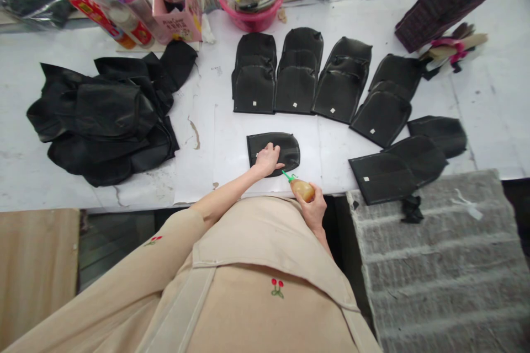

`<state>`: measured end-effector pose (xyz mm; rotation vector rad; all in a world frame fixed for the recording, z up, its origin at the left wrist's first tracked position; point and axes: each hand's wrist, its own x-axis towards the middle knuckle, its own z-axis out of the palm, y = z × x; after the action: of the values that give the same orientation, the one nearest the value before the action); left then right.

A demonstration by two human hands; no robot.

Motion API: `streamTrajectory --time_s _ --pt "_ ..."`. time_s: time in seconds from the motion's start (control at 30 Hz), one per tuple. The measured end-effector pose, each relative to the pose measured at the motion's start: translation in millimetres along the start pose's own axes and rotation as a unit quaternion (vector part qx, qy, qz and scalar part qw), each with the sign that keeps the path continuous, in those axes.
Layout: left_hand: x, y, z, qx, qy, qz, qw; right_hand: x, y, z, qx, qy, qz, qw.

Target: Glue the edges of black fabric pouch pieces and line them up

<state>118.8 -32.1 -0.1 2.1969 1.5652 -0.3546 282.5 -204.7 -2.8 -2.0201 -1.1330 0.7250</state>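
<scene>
- My left forearm [227, 190]: bare below the sleeve [176, 237], reaching in from the lower left, slanting upward and to the right across the front edge of the table [207, 171].
- My left hand [267, 161]: back uppermost, laid over the black piece [292, 150]; the fingers are partly bent, one digit stretched to the right near the piece's lower edge. Whether they pinch that edge or only press, I cannot tell.
- My right hand [316, 208]: closed around the bottle [304, 191], at the table's front edge; the wrist lies below it, the forearm partly hidden by my apron [252, 220].
- Bottle: tilted, amber inside, its green nozzle [289, 177] aimed up and left, the tip just beside the piece's lower edge and my left fingers; contact is too small to tell.
- Piece: flat on the table before me, straight side to the left, rounded end to the right.
- Surroundings: overlapping black stacks [296, 88] beyond and to the right; a black heap [107, 110] to the left; a pink basin [251, 21] at the back.
</scene>
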Motion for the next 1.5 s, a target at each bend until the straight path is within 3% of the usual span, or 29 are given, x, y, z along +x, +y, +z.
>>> streamTrajectory --time_s 0.63,0.87,0.97,1.03,1.17,1.3,1.5 --pt "-6.4 -21.7 -1.2 -0.031 -0.014 0.014 0.999 -11.5 -11.2 27.3 -0.012 -0.044 -0.040 0.998" --pt "-9.5 -54.0 6.7 -0.186 0.026 0.042 0.981 -14.4 -17.0 37.5 -0.017 -0.066 -0.061 0.996" --pt "-17.4 -70.3 11.6 -0.242 0.065 -0.001 0.968 -14.7 -18.9 41.4 -0.017 -0.073 -0.071 0.995" --pt "-23.2 -79.6 15.1 -0.249 0.089 -0.072 0.962 -14.7 -19.8 44.0 -0.015 -0.075 -0.077 0.994" --pt "-29.4 -92.3 23.8 -0.289 0.054 -0.198 0.935 -15.0 -22.5 48.3 -0.012 -0.085 -0.086 0.993" --pt "-26.8 -96.4 33.9 -0.381 -0.011 -0.232 0.895 -15.5 -26.4 51.0 -0.001 -0.093 -0.093 0.991" --pt "-20.5 -96.7 40.1 -0.459 -0.018 -0.263 0.848 -12.5 -32.5 57.4 0.044 -0.129 -0.048 0.989"
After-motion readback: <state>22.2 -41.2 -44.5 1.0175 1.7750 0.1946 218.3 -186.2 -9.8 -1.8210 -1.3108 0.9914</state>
